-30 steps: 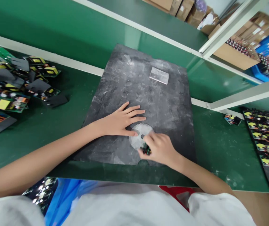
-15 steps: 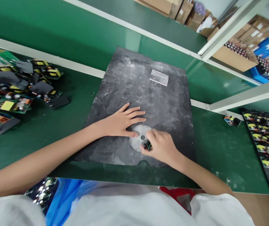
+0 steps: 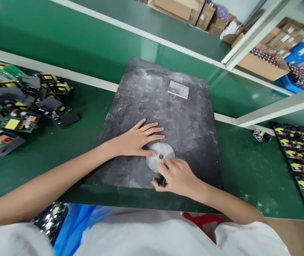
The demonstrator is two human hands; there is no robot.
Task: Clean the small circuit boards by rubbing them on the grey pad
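Observation:
My left hand [image 3: 142, 138] lies flat with fingers spread on a worn dark board [image 3: 157, 106]. Its thumb rests on the left edge of a grey disc [image 3: 165, 148] with a round hole in the middle. At the disc's lower right, my right hand [image 3: 177, 176] is closed around a small circuit board [image 3: 163, 181]. Only a green and black bit of that circuit board shows between the fingers; the rest is hidden. Farther up the dark board sits a flat, pale rectangular piece [image 3: 178, 89].
Circuit boards [image 3: 21, 119] with yellow parts are piled at the left. A tray of similar boards [image 3: 296, 153] stands at the right, with one single board [image 3: 262, 136] beside it. A white frame post [image 3: 277, 110] slants across the right. Cardboard boxes [image 3: 177, 9] fill the back shelf.
My right hand has moved down and slightly left with the circuit board, toward the near edge, uncovering more of the disc. My left hand stays in place. The view has shifted a little.

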